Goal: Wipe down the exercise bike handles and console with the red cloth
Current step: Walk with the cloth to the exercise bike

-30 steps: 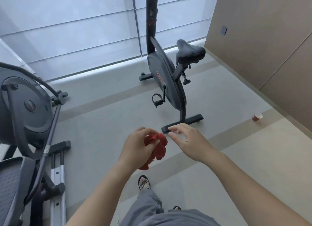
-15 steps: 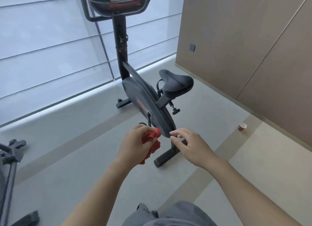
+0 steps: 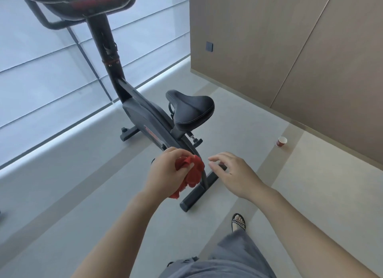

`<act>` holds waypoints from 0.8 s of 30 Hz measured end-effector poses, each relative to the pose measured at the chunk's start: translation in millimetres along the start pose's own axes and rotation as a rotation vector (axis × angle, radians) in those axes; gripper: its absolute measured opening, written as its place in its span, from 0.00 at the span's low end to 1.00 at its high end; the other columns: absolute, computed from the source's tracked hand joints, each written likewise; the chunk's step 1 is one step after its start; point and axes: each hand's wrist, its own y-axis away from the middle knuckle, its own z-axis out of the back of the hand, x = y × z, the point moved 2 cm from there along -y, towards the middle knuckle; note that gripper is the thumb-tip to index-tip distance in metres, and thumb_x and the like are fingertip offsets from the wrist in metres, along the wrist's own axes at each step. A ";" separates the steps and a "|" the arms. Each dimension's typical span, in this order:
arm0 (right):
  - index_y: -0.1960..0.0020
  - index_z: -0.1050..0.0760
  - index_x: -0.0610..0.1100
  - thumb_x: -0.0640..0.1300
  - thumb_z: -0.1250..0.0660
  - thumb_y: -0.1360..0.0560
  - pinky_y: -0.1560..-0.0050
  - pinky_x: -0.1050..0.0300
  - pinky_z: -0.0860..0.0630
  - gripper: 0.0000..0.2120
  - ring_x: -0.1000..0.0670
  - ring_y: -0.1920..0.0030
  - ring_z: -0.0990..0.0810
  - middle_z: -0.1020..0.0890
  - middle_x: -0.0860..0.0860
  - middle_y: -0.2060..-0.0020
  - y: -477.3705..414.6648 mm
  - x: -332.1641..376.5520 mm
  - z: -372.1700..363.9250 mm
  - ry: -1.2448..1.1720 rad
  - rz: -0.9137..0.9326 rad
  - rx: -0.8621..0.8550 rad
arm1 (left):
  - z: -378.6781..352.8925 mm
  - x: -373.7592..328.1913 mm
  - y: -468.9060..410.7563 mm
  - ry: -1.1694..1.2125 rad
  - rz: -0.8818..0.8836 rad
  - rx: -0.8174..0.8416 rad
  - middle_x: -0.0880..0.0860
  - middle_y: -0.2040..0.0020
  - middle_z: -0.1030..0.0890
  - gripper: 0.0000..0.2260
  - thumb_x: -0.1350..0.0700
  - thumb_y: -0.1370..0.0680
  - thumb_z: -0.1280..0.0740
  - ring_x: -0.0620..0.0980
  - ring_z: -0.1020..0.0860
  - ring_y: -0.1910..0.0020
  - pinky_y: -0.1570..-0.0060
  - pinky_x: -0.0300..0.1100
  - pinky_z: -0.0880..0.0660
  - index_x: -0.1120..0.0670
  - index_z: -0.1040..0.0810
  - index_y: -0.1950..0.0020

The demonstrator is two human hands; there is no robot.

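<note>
The exercise bike now looms closer; the left hand grips the bunched red cloth, the right hand hovers spread, console yet unwiped.

The cloth is bunching as soft, matt red fabric. The saddle is showing smooth black padding with a faint sheen. The casing is looking like matt plastic, its post gleaming slightly. The wall is showing fine wood grain, the floor lying smooth and matt.
</note>
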 end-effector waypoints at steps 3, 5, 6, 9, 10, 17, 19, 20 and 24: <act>0.44 0.24 0.51 0.53 0.41 0.23 0.48 0.65 0.32 0.12 0.60 0.49 0.26 0.23 0.58 0.49 -22.8 -21.3 26.5 -0.008 -0.003 0.015 | -18.8 -16.2 -30.5 -0.007 0.000 0.007 0.44 0.51 0.24 0.06 0.56 0.25 0.33 0.42 0.24 0.53 0.56 0.33 0.26 0.47 0.20 0.50; 0.43 0.25 0.50 0.53 0.41 0.22 0.47 0.66 0.33 0.13 0.60 0.47 0.27 0.24 0.59 0.48 -39.6 -37.4 52.5 -0.005 -0.006 0.005 | -31.7 -32.4 -55.6 -0.014 0.000 0.018 0.43 0.51 0.23 0.06 0.56 0.25 0.33 0.41 0.25 0.54 0.55 0.33 0.27 0.47 0.20 0.50; 0.42 0.25 0.50 0.53 0.41 0.22 0.47 0.66 0.33 0.13 0.60 0.47 0.27 0.24 0.59 0.47 -48.2 -45.6 66.3 -0.003 -0.009 0.000 | -38.7 -40.8 -70.5 -0.027 -0.008 0.024 0.43 0.51 0.23 0.06 0.56 0.25 0.33 0.41 0.25 0.53 0.53 0.35 0.27 0.47 0.20 0.50; 0.41 0.26 0.49 0.54 0.42 0.22 0.46 0.65 0.33 0.15 0.60 0.45 0.28 0.25 0.58 0.46 -71.8 -76.5 106.9 0.005 -0.022 -0.003 | -67.6 -66.8 -120.1 -0.061 -0.047 0.033 0.43 0.52 0.23 0.06 0.55 0.26 0.31 0.43 0.25 0.53 0.52 0.37 0.27 0.47 0.20 0.50; 0.40 0.26 0.49 0.55 0.43 0.22 0.45 0.65 0.33 0.16 0.60 0.45 0.28 0.25 0.58 0.45 -78.3 -88.7 120.9 0.006 -0.029 -0.005 | -79.5 -76.7 -136.3 -0.058 -0.053 0.032 0.43 0.52 0.23 0.06 0.56 0.26 0.31 0.42 0.25 0.54 0.53 0.35 0.28 0.46 0.20 0.51; 0.41 0.25 0.49 0.54 0.42 0.22 0.48 0.66 0.34 0.14 0.60 0.46 0.27 0.24 0.58 0.47 -122.5 -153.1 193.0 -0.011 -0.068 -0.015 | -129.7 -122.9 -213.3 -0.002 -0.013 0.029 0.43 0.54 0.23 0.06 0.57 0.27 0.30 0.43 0.23 0.56 0.54 0.38 0.26 0.47 0.19 0.53; 0.41 0.25 0.50 0.54 0.42 0.22 0.48 0.67 0.34 0.14 0.60 0.46 0.27 0.25 0.59 0.47 -140.7 -160.5 199.8 -0.019 -0.065 0.002 | -128.6 -124.6 -230.7 0.004 -0.003 0.018 0.43 0.55 0.22 0.07 0.57 0.27 0.30 0.42 0.23 0.55 0.51 0.41 0.25 0.46 0.19 0.53; 0.41 0.25 0.50 0.54 0.42 0.22 0.48 0.67 0.34 0.14 0.60 0.46 0.28 0.25 0.59 0.46 -151.3 -162.5 201.5 -0.023 -0.066 0.016 | -126.7 -124.3 -239.7 0.006 0.005 0.013 0.43 0.55 0.22 0.06 0.57 0.27 0.30 0.42 0.23 0.55 0.51 0.42 0.25 0.47 0.19 0.53; 0.39 0.26 0.49 0.55 0.42 0.22 0.47 0.65 0.33 0.16 0.59 0.45 0.27 0.25 0.57 0.44 -202.9 -157.9 204.5 -0.013 -0.043 0.068 | -110.5 -118.0 -280.8 0.009 0.042 -0.021 0.42 0.53 0.23 0.06 0.57 0.26 0.31 0.40 0.22 0.57 0.56 0.37 0.23 0.47 0.19 0.52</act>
